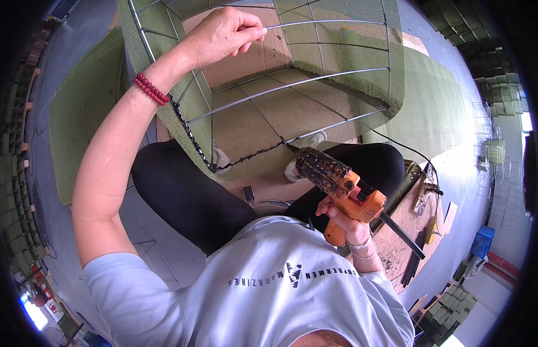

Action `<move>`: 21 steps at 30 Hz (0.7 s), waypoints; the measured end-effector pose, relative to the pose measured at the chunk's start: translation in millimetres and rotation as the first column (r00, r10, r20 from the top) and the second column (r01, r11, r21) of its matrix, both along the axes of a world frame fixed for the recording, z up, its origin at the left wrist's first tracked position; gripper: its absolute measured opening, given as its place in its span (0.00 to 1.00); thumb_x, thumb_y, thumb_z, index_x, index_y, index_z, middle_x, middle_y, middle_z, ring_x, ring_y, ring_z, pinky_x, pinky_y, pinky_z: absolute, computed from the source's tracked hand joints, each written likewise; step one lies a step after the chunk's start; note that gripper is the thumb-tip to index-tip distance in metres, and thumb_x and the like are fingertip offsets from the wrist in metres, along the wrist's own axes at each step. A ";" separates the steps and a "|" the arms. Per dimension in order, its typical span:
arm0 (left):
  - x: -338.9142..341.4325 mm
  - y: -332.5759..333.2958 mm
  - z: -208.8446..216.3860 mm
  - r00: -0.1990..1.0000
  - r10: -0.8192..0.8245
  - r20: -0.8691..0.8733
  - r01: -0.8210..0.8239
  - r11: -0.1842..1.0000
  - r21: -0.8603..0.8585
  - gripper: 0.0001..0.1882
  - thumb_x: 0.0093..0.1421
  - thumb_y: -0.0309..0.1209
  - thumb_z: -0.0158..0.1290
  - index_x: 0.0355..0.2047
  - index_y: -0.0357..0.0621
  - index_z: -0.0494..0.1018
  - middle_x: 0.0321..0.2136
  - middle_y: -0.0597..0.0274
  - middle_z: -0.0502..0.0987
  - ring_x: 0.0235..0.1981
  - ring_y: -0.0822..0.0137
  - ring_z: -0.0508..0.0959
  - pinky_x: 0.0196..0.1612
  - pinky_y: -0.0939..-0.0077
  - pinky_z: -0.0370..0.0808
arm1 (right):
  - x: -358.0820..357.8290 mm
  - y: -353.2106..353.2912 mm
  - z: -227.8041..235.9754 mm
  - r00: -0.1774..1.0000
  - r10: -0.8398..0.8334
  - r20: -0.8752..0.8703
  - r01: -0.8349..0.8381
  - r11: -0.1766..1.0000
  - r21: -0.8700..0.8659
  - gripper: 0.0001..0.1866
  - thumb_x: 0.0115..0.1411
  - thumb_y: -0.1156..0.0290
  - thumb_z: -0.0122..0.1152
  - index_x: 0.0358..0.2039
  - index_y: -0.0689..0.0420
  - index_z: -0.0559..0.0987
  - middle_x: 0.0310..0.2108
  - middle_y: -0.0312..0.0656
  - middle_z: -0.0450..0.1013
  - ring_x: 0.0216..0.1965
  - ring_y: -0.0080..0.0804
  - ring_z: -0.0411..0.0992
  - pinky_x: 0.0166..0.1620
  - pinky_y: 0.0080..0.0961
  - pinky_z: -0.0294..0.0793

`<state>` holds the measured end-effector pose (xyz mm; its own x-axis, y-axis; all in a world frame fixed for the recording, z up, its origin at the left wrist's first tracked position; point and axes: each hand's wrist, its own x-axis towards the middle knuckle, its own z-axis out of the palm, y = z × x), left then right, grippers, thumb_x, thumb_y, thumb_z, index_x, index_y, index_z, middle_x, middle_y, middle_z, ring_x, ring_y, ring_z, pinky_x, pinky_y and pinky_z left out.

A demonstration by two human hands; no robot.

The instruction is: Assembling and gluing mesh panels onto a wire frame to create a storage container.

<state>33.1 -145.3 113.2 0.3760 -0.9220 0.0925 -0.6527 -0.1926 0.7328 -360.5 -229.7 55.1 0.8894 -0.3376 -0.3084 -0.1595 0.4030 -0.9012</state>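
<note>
A metal wire frame (251, 99) with green mesh (350, 63) around it stands open in front of my lap. My left hand (228, 37), reaching up to the far part, pinches one of its wires between thumb and fingers. In my right hand (345, 222) is an orange hot glue gun (338, 182), its front crusted with black glue. The nozzle meets the near wire at the mesh edge. A lumpy bead of black glue (245, 158) runs from there leftward to the corner and up the left edge. A dark glue stick (403, 235) juts from the gun's back.
A cord (416, 151) curves along the right side. Beside my right knee lies a board (390, 254) with dark sticks and scraps. More green mesh (86, 110) lies left on the grey floor (66, 225). Stacked green pieces (506, 87) and a blue crate (483, 242) stand far right.
</note>
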 end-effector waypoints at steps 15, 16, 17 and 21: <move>1.4 0.1 0.5 1.000 0.006 -0.007 -0.006 1.000 0.001 0.15 0.66 0.38 0.46 0.31 0.41 0.75 0.14 0.76 0.66 0.16 0.85 0.63 0.19 0.88 0.61 | -0.3 2.7 -0.6 0.999 0.025 -0.023 -0.025 0.999 -0.021 0.13 0.58 0.79 0.57 0.44 0.61 0.70 0.34 0.38 0.70 0.38 0.27 0.70 0.45 0.26 0.70; 2.0 -0.3 -0.1 1.000 0.002 -0.007 -0.002 1.000 -0.006 0.15 0.66 0.38 0.46 0.31 0.41 0.75 0.14 0.76 0.65 0.16 0.85 0.63 0.19 0.88 0.61 | -0.1 3.0 2.2 0.999 0.014 -0.049 -0.014 1.000 -0.002 0.13 0.58 0.79 0.57 0.44 0.61 0.70 0.34 0.38 0.70 0.37 0.27 0.70 0.44 0.25 0.71; 2.3 -0.6 -0.9 1.000 0.000 -0.007 0.000 1.000 -0.007 0.15 0.66 0.38 0.46 0.31 0.41 0.75 0.14 0.76 0.65 0.16 0.85 0.63 0.19 0.88 0.61 | 0.3 2.9 3.3 0.999 0.012 -0.050 -0.012 1.000 -0.003 0.13 0.58 0.79 0.57 0.44 0.61 0.70 0.34 0.38 0.70 0.37 0.27 0.70 0.44 0.25 0.71; 2.4 2.9 0.5 1.000 0.011 -0.008 -0.011 1.000 0.004 0.15 0.66 0.38 0.46 0.31 0.41 0.75 0.14 0.76 0.65 0.15 0.85 0.63 0.19 0.88 0.61 | -0.6 0.4 -0.9 0.998 -0.050 0.032 0.050 0.999 -0.019 0.14 0.58 0.77 0.58 0.45 0.61 0.70 0.34 0.38 0.70 0.36 0.28 0.71 0.42 0.26 0.72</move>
<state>35.5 -142.4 113.7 0.3866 -0.9182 0.0861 -0.6446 -0.2023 0.7372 -361.1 -229.3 54.2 0.8804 -0.3875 -0.2733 -0.1111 0.3916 -0.9134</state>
